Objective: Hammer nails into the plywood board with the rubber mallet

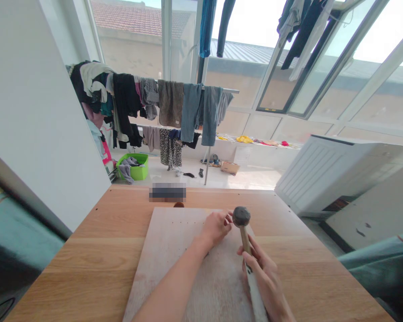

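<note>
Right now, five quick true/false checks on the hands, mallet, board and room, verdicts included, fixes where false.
1. The right hand holds a dark round-headed mallet with a pale handle. True.
2. The left hand also grips the mallet. False: it is at the far right part of the pale rectangular wooden board.
3. The board lies on a brown wood-grain surface. True.
4. A square bright green tub stands on that surface. False: it is on the pale floor beyond.
5. Blue-grey cloth trousers hang from a metal rail. True.
</note>
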